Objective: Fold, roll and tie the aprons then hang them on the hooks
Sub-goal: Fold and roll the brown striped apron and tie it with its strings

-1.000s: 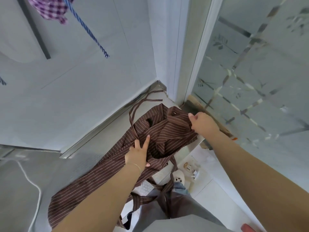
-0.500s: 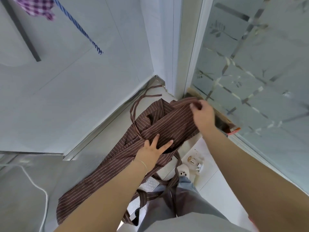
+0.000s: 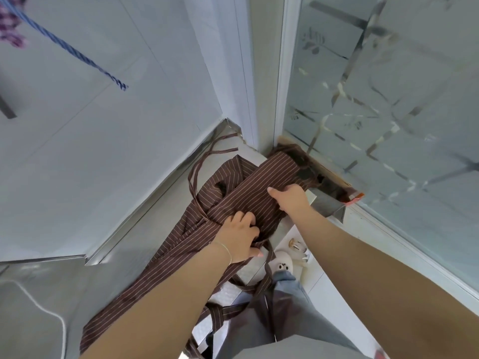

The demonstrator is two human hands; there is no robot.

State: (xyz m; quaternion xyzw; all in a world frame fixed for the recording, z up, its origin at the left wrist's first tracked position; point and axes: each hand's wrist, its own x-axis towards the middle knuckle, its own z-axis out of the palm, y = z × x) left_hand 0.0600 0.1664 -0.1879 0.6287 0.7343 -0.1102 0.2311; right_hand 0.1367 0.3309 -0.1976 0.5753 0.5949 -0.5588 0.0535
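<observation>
Two hands work one brown striped apron (image 3: 248,193), which lies crumpled along a steel counter (image 3: 145,244) and runs from the far corner back toward the person. The left hand (image 3: 239,235) sits near the middle of the cloth with its fingers curled into a gathered bunch, close to where a thin strap (image 3: 197,182) crosses. The right hand (image 3: 291,198) is further on, at the counter's near edge, fingers bent over a folded band of fabric; whether it pinches or only presses I cannot tell. This looks like the folding step, early in the task: the cloth is doubled lengthwise in part but uneven, with nothing rolled or tied. The next move likely calls for drawing the long edges even, flattening the band, and keeping the loose straps free for tying. Room is tight. The counter is narrow, bounded on the far side by the tiled wall (image 3: 103,151) and its metal trim, and at the far end by a frosted glass door (image 3: 388,99) with its frame. The apron's upper end reaches into that corner, and one side and a strap spill over the near edge toward the person's grey trousers (image 3: 298,320). Open length lies only toward the left, where a white cord (image 3: 51,313) rests on the steel. High on the wall hangs a blue twisted cord (image 3: 77,55) beside checked cloth (image 3: 10,29).
</observation>
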